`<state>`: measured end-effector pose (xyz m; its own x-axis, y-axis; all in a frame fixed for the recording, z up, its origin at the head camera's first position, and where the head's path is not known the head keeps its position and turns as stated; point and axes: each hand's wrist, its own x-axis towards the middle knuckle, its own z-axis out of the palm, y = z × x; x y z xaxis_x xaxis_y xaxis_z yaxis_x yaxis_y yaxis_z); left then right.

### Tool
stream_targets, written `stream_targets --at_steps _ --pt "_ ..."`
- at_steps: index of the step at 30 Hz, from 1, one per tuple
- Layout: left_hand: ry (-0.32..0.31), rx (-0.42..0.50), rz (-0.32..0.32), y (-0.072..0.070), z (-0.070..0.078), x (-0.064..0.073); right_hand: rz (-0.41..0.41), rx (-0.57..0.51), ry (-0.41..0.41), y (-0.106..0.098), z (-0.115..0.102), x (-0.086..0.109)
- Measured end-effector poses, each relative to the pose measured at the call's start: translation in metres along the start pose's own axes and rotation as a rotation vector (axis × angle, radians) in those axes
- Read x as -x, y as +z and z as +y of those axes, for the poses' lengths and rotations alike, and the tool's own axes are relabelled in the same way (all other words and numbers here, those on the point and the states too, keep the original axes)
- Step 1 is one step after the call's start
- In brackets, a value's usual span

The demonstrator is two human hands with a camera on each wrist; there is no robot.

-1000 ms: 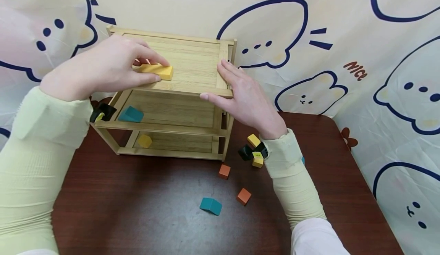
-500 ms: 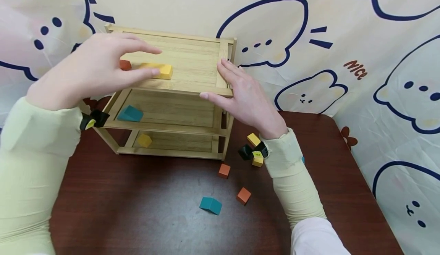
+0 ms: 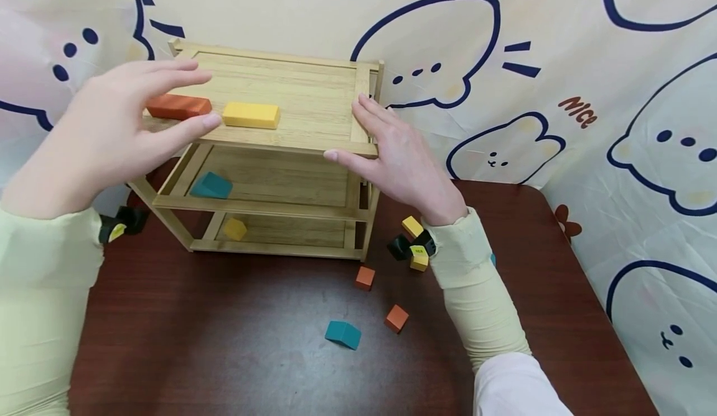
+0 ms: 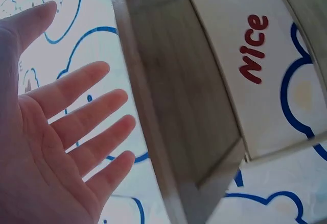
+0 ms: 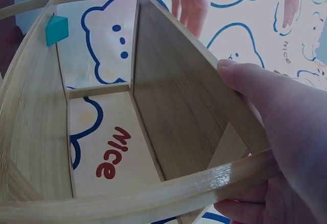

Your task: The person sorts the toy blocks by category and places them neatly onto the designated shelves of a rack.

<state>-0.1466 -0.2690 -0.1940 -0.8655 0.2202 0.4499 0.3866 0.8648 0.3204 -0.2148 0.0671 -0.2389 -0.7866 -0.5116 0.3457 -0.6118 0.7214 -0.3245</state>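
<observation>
Fingers [image 3: 178,80] wide, your left hand [image 3: 114,126] hovers by an orange bar [image 3: 179,106]; your outspread right hand [image 3: 399,157] likely steadies the tiered wooden rack [image 3: 316,89].

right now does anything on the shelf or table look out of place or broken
Nothing looks plainly broken: the wooden shelf stands upright. The one untidy spot is the table in front, where a teal block and two orange blocks lie loose at differing angles.

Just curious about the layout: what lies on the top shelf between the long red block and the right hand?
The yellow block, then bare top shelf up to the right hand; the head view shows it.
</observation>
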Motion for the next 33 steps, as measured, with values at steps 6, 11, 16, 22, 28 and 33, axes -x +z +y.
stream_targets --at_steps 6,11,16,22,28,33 --pt "-0.008 0.011 0.056 0.002 -0.014 0.017 -0.003 -0.003 0.004 0.000 0.000 0.000" --pt "-0.054 -0.027 0.104 0.002 -0.027 0.026 0.004 -0.002 -0.006 0.000 0.000 0.000" --pt "-0.100 -0.089 0.070 -0.001 -0.043 0.029 0.006 -0.005 -0.011 0.000 0.000 0.000" --pt "-0.134 -0.133 -0.043 -0.004 -0.065 0.023 0.004 -0.003 -0.010 0.000 -0.001 0.000" --pt "-0.144 -0.206 -0.159 -0.007 -0.077 0.014 -0.001 -0.001 0.001 0.001 -0.001 0.000" --pt "-0.144 -0.244 -0.224 -0.007 -0.077 0.007 0.001 -0.004 0.000 0.001 -0.001 0.000"
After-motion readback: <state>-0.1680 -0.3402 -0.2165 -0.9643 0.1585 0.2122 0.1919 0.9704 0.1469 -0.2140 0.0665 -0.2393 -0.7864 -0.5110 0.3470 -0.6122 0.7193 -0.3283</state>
